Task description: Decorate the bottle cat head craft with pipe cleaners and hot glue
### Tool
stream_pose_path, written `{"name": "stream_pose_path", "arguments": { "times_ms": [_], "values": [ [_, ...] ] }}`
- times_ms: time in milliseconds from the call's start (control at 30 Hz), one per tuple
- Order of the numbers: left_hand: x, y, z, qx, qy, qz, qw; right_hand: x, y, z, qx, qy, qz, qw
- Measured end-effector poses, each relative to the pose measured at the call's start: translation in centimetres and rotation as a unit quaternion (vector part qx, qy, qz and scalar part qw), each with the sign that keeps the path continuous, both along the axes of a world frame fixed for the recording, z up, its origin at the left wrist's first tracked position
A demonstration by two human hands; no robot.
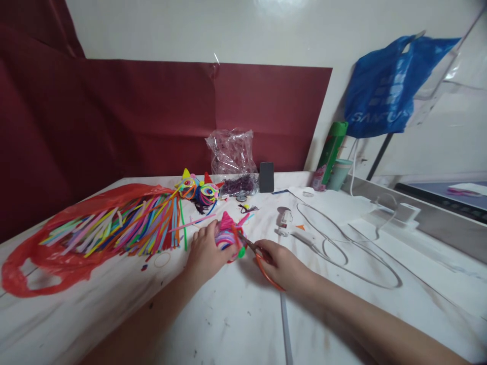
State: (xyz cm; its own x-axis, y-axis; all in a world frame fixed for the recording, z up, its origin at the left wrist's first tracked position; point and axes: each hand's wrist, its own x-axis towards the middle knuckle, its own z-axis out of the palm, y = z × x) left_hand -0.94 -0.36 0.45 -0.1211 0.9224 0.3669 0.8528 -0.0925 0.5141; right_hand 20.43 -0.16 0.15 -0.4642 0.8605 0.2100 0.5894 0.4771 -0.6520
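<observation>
My left hand (207,251) is wrapped round the side of a pink and purple pipe-cleaner figure (224,238) with a pointed pink ear, holding it on the table. In my right hand (281,261) is a pair of scissors (266,271) with orange handles. Their blades reach the figure's right side, by an orange-red strip; whether they are apart I cannot tell. A green bit shows low on the figure. Behind it stand two finished-looking figures, one with yellow ears (187,186) and one dark blue with red ears (208,191).
Many coloured pipe cleaners (146,228) lie on a red plastic bag (45,289) at left. A white glue gun (302,235) with a looping cord is at right. Behind are a dark phone (266,177), clear bag (232,152), green can (333,149) and cup (339,175).
</observation>
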Motion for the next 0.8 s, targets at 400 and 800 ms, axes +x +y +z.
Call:
{"name": "stream_pose_path", "arguments": {
  "times_ms": [400,800],
  "values": [
    [0.1,0.0,-0.2,0.018,0.000,-0.001,1.000,-0.3,1.2,-0.5,0.335,-0.227,-0.033,0.914],
    [-0.1,0.3,-0.2,0.009,-0.019,-0.009,1.000,0.6,3.8,-0.2,0.419,-0.262,0.016,0.869]
  ]
}}
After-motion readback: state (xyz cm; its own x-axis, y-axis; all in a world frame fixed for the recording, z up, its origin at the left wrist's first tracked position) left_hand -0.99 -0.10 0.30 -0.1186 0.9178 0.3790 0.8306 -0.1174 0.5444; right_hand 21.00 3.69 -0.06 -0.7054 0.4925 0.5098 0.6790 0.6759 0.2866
